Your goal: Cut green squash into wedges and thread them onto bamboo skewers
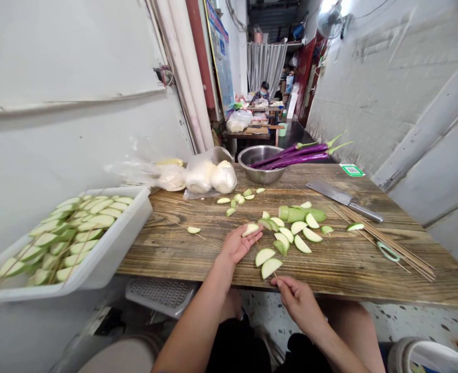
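A: From where is the scene viewed?

B: From a single camera worn on the head; it is held above the lap, behind the near edge of the table [349, 274].

A: Which way is it faced?

B: Forward and down. The tabletop is seen from above at a slant, and the room is taken in as far as the grey curtain [266, 65].

A: How near is it set?

B: Close: the left hand [238, 243] and right hand [298, 298] are seen below the middle, and the forearms are cut off by the bottom edge.
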Demonstrator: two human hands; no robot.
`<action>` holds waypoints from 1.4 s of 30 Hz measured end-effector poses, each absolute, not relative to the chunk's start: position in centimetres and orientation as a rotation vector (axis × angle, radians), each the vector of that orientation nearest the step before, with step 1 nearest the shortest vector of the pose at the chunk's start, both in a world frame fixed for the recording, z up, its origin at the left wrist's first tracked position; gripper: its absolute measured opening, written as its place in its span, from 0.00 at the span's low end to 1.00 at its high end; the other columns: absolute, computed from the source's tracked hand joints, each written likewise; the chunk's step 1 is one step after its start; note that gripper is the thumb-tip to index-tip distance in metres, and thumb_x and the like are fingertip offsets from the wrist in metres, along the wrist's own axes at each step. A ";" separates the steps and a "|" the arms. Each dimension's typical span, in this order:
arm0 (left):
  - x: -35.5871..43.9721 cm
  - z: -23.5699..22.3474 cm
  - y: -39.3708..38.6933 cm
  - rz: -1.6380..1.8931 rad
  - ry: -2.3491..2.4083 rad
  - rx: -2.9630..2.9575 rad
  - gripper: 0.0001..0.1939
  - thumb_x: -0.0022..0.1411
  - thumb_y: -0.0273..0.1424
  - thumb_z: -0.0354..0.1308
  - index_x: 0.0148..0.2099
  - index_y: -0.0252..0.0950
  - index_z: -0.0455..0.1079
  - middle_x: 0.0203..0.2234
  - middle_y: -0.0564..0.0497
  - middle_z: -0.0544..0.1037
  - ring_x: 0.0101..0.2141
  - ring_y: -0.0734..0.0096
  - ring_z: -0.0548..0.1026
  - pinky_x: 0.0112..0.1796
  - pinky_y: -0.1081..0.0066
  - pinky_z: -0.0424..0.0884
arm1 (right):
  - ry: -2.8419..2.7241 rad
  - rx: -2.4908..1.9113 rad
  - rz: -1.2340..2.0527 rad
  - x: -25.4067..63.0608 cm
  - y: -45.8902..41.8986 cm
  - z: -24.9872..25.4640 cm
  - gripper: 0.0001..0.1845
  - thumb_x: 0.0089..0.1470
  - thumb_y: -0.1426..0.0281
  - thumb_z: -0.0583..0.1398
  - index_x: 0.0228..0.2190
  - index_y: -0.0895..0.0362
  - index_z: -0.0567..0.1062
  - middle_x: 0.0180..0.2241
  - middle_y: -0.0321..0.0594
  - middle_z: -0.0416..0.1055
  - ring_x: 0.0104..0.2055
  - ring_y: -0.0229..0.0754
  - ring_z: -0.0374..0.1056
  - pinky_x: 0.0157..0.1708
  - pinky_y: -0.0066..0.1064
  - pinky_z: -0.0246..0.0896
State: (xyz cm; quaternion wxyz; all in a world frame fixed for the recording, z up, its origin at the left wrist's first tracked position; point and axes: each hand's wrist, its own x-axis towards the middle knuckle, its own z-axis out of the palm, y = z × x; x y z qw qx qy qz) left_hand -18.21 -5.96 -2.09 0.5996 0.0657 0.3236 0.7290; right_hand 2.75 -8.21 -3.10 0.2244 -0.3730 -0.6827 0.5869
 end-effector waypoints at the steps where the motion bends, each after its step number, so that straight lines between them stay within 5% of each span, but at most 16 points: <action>1: -18.2 -2.1 -6.0 1.688 0.755 0.156 0.08 0.58 0.23 0.50 0.37 0.24 0.68 0.37 0.33 0.75 0.45 0.54 0.71 0.48 0.57 0.65 | -1.894 -1.035 1.613 2.7 -8.2 -3.1 0.25 0.53 0.53 0.50 0.34 0.62 0.73 0.14 0.28 0.48 0.17 0.31 0.44 0.17 0.23 0.40; 8: -18.2 -2.1 -6.1 1.680 0.739 0.177 0.06 0.57 0.23 0.50 0.36 0.26 0.68 0.37 0.35 0.75 0.46 0.53 0.70 0.48 0.54 0.64 | -1.953 -1.046 1.558 2.6 -8.1 -2.4 0.24 0.53 0.55 0.50 0.34 0.62 0.74 0.15 0.30 0.51 0.18 0.33 0.48 0.19 0.25 0.47; 19: -18.2 -2.1 -6.1 1.658 0.721 0.138 0.04 0.58 0.24 0.51 0.35 0.27 0.66 0.38 0.35 0.74 0.47 0.51 0.69 0.46 0.48 0.64 | -1.931 -1.004 1.521 1.8 -8.3 -2.5 0.23 0.54 0.57 0.50 0.32 0.61 0.75 0.13 0.30 0.51 0.16 0.32 0.45 0.16 0.23 0.41; 26: -17.9 -1.7 -5.8 1.714 0.774 0.094 0.08 0.60 0.30 0.51 0.36 0.29 0.64 0.38 0.37 0.74 0.45 0.53 0.71 0.44 0.51 0.67 | -1.937 -1.008 1.459 1.4 -8.3 -2.3 0.22 0.54 0.58 0.50 0.32 0.62 0.76 0.13 0.32 0.56 0.16 0.33 0.50 0.15 0.23 0.44; 42: -17.1 -0.9 -5.2 1.770 0.903 0.002 0.04 0.59 0.25 0.49 0.34 0.29 0.63 0.29 0.39 0.76 0.38 0.55 0.75 0.41 0.55 0.70 | -1.997 -0.985 1.387 0.9 -8.4 -1.7 0.20 0.55 0.62 0.49 0.32 0.61 0.76 0.14 0.34 0.61 0.18 0.36 0.57 0.18 0.24 0.48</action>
